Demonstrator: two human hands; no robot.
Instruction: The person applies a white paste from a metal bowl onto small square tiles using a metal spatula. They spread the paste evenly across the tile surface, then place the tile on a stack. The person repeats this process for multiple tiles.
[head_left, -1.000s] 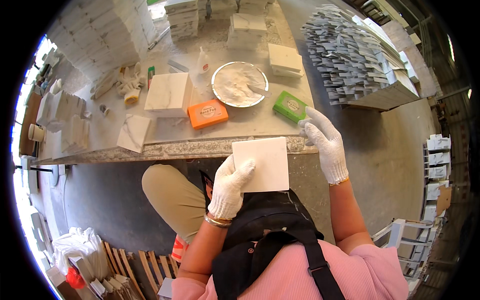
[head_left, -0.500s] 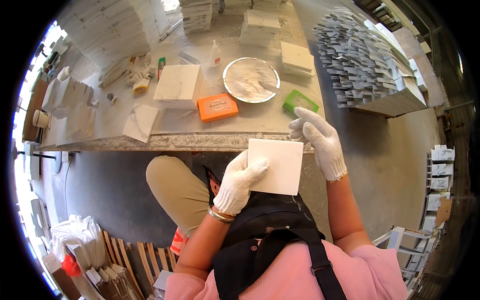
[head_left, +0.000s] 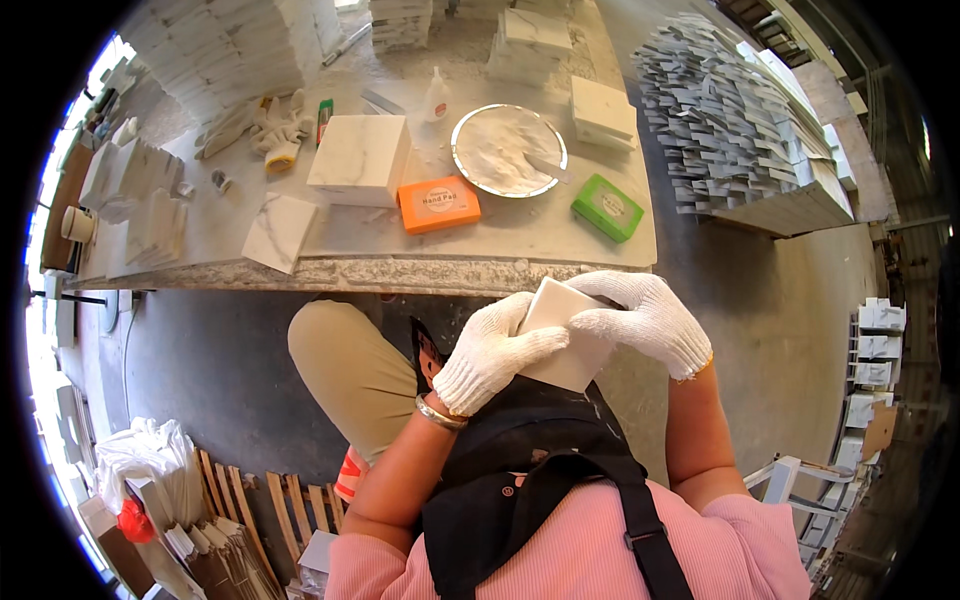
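Note:
A white square tile [head_left: 566, 340] is held over my lap, just below the front edge of the stone worktable [head_left: 430, 272]. My left hand [head_left: 490, 352], in a white knit glove, grips the tile's left side with fingers lying across its face. Wearing the same kind of glove, my right hand [head_left: 640, 316] covers its upper right corner. On the table nearest the hands lie a green pad [head_left: 607, 207] and an orange pad [head_left: 438, 203]. Behind them sits a round metal dish [head_left: 508, 150] with white residue.
A white marble block [head_left: 360, 160], loose marble tiles [head_left: 278, 230], a small bottle [head_left: 434, 98] and spare gloves [head_left: 272, 122] lie on the table. Stacked grey-and-white tiles [head_left: 730, 120] stand at the right. Wooden slats [head_left: 250, 500] and a white bag [head_left: 150, 455] sit on the floor at lower left.
The tile has been drawn down from the table edge toward my lap and tilted. My right hand has shifted from near the green pad onto the tile's upper corner.

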